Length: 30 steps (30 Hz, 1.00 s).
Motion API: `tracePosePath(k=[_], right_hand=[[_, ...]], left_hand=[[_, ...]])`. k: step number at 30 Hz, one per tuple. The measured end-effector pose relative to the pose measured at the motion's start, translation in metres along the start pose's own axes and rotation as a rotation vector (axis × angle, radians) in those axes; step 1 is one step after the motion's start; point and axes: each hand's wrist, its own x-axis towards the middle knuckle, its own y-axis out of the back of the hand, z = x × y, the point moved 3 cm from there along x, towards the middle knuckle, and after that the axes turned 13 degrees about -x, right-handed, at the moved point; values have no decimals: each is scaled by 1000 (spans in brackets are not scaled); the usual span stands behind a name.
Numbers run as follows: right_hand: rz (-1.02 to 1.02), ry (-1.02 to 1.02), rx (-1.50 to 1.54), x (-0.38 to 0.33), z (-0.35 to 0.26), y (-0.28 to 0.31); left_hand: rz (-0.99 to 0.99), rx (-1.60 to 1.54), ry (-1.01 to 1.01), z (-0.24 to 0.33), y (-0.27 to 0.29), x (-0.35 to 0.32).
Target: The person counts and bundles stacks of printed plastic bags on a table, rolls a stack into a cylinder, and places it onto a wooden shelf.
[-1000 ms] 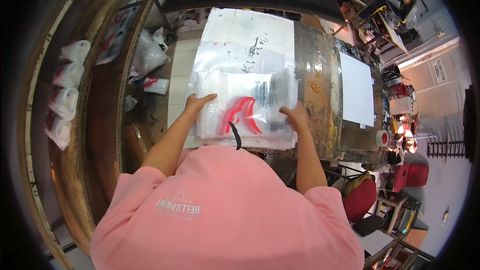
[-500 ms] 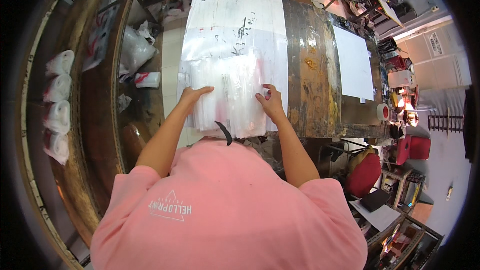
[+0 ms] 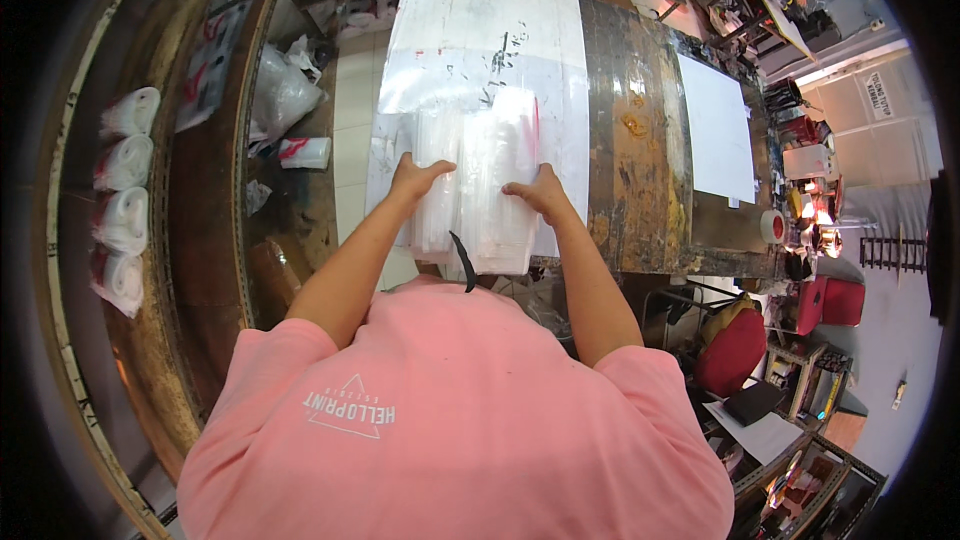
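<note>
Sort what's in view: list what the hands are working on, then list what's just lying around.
In hand:
left hand and right hand, both pressed flat on the stack of clear bags
white sheet under the stack

Lying about:
white rolls on the left shelf
white board
tape roll
red chair

Hands, bare: two, the left hand [image 3: 418, 180] and the right hand [image 3: 540, 194], both flat on the stack below; stack of clear plastic bags [image 3: 480, 180], near edge of the bench: one; large white plastic sheet [image 3: 480, 50] spread under the stack: one; white blank paper sheet [image 3: 715, 125], right on the worn wooden workbench [image 3: 635, 140]: one; rolled white plastic bag bundles [image 3: 124, 198], far left on a shelf: four; roll of tape with a red core [image 3: 772, 227], right: one; red padded seats [image 3: 733, 352], near right: two visible.
</note>
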Motion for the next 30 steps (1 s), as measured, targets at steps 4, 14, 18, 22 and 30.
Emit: tracePosePath(k=[4, 14, 18, 22, 30], right_hand=[[75, -12, 6, -2, 1, -8], [293, 49, -194, -19, -19, -12], [179, 174, -271, -40, -71, -22], [-188, 269, 211, -56, -98, -33], [24, 127, 154, -24, -43, -86]], left_hand=[[35, 133, -63, 9, -3, -12], [-136, -181, 34, 21, -11, -25], [-92, -19, 41, 39, -22, -38], [-65, -67, 1, 26, 8, -10], [-227, -182, -46, 11, 15, 0]])
